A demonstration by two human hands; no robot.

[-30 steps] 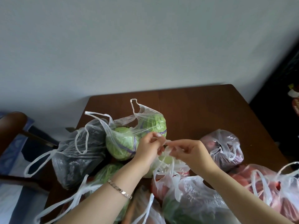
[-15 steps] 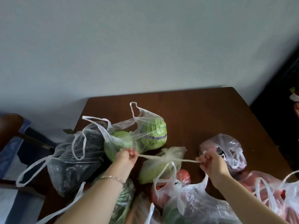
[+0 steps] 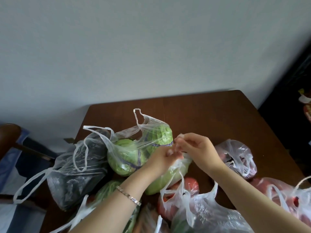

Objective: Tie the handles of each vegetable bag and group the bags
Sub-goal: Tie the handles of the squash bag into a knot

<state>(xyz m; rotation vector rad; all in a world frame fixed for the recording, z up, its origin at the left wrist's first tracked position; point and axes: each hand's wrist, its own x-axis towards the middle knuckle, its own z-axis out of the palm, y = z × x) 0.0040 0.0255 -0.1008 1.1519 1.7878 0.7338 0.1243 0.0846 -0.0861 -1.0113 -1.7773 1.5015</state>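
Observation:
My left hand (image 3: 164, 158) and my right hand (image 3: 196, 147) meet over a small clear bag with a pale green vegetable (image 3: 165, 179) in the middle of the table. Both pinch that bag's thin white handles between their fingertips, close together above its mouth. Behind them stands a clear bag with two green cabbages (image 3: 139, 148), its handles loose and upright. A bag with dark contents (image 3: 75, 172) lies to the left with loose handles. Bags of red vegetables (image 3: 239, 157) sit to the right.
The brown wooden table (image 3: 210, 115) stands against a pale wall. More clear bags (image 3: 202, 214) with red and green produce crowd its near edge. A wooden chair with blue fabric (image 3: 10, 145) stands at the left. Dark furniture (image 3: 296, 98) rises at the right.
Half a second ago my hands were spread apart, pulling the handles taut. Now they have come back together above the small green bag, still holding the handles.

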